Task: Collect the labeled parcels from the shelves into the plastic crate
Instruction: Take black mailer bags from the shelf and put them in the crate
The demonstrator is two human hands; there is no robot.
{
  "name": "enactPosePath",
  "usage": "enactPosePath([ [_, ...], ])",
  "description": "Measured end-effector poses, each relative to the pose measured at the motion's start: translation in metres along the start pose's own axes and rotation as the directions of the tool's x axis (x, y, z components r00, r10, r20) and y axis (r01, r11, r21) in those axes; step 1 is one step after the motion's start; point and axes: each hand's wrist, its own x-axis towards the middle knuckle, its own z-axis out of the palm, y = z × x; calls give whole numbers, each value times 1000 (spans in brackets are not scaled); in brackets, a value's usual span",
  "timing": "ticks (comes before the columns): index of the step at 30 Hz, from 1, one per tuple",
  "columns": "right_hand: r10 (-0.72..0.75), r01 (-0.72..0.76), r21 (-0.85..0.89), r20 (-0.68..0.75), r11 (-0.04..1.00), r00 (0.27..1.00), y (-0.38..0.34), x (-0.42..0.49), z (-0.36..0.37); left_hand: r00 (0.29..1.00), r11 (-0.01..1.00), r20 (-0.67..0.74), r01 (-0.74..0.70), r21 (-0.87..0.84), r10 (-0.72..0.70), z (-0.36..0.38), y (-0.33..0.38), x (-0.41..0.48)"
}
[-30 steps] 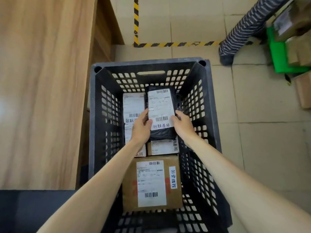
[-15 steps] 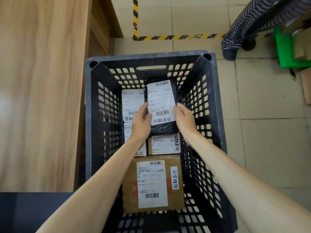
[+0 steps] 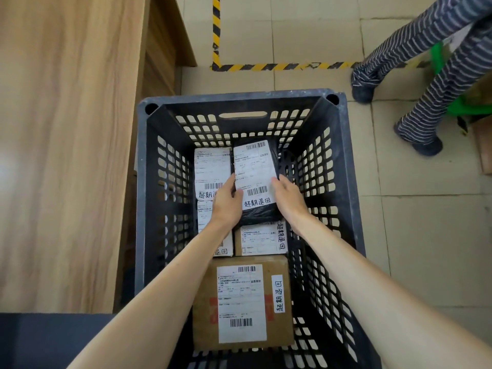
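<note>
A dark plastic crate (image 3: 241, 95) stands on the floor below me. Inside it, a black-wrapped parcel (image 3: 254, 171) with a white barcode label lies toward the far right. My left hand (image 3: 226, 203) holds its left edge with the thumb on the label. My right hand (image 3: 288, 197) presses against its right edge. Under and beside it lie white-labelled parcels (image 3: 211, 169), a small carton (image 3: 259, 239) and a large brown carton (image 3: 242, 304) nearest me.
A wooden counter (image 3: 66, 142) runs along the crate's left side. Yellow-black hazard tape (image 3: 279, 66) marks the tiled floor beyond. A person's striped trouser legs (image 3: 426, 102) stand at the right, near a green bin (image 3: 468, 107) and cardboard boxes.
Both hands have carried the black parcel slightly farther and lower into the crate. The person at the right has stepped closer, with both legs in view.
</note>
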Motion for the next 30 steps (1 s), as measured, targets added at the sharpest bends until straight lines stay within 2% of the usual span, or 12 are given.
enactPosePath([
  [5, 56, -56, -76, 3, 996, 998, 0, 18, 4, 999, 996, -10, 41, 79, -40, 4, 21, -1],
  [12, 83, -82, -48, 29, 995, 996, 9, 36, 9, 993, 987, -1, 119, 107, -120, 4, 24, 15],
  [16, 89, -88, -105, 3, 991, 996, 12, 38, 12, 998, 993, -18, 54, 107, -52, 0, 25, 9],
  [19, -19, -4, -289, -78, 957, 997, -2, 28, 1, 998, 981, -27, -48, 190, 54, -10, 39, -8],
  [22, -215, 163, -481, -55, 862, 975, -34, 5, -21, 991, 939, -12, -119, 324, 130, -30, 75, -36],
  [24, -350, 284, -603, 8, 746, 937, -65, -18, -38, 977, 883, 11, -198, 425, 214, -48, 107, -58],
  [26, -464, 386, -704, 91, 596, 881, -105, -48, -54, 955, 799, 27, -263, 541, 295, -71, 145, -85],
  [30, -584, 493, -804, 236, 331, 776, -191, -107, -71, 905, 594, -22, -260, 761, 425, -121, 222, -152],
])
